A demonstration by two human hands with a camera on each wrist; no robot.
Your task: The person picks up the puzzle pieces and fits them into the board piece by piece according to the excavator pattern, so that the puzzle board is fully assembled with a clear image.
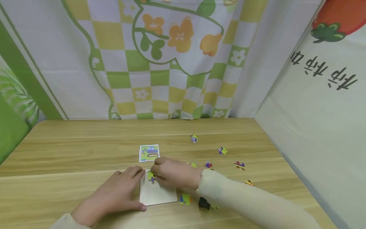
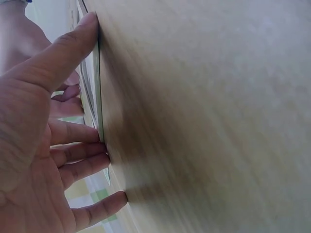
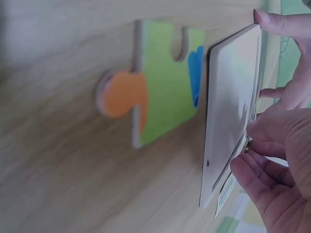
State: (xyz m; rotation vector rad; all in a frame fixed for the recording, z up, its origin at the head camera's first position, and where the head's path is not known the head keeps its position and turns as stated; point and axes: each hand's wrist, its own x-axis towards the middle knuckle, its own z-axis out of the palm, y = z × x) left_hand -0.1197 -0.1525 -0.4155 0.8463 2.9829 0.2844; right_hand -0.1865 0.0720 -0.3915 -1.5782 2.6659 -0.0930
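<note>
A pale square puzzle board (image 1: 157,195) lies near the table's front. My left hand (image 1: 121,190) rests along its left edge, thumb (image 2: 73,46) at the near corner and the fairly straight fingers (image 2: 80,153) towards the far corner. My right hand (image 1: 177,173) reaches over the board's far part and pinches a small green, yellow and blue puzzle piece (image 1: 152,177) at the far left corner. In the right wrist view, thumb and fingers come together low over the board, largely hiding the piece. A green puzzle piece (image 3: 165,82) with an orange tab lies just right of the board.
A picture card (image 1: 149,153) showing a digger lies behind the board. Several loose pieces are spread to the right, including a red and purple piece (image 1: 239,164) and a green and purple one (image 1: 222,150). A black object (image 1: 204,203) sits beside the right sleeve (image 1: 228,187).
</note>
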